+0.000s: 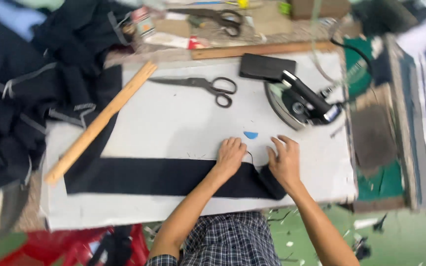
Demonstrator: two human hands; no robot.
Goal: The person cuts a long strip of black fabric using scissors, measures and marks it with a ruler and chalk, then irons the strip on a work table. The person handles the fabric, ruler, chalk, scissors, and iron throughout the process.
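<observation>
Head cam: both hands, left hand point(230, 153) and right hand point(284, 160), press flat, fingers spread, on the dark fabric strip point(163, 176) at lower centre, folding its right end. Next probably calls for pressing with the iron point(301, 101).

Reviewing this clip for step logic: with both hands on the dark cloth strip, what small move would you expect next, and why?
Probably the right hand presses the folded end of the long dark cloth strip flat while the left hand holds the strip steady on the white padded board. The end looks turned over under the right hand, and both hands lie flat on it. The black iron lies close by.
</observation>
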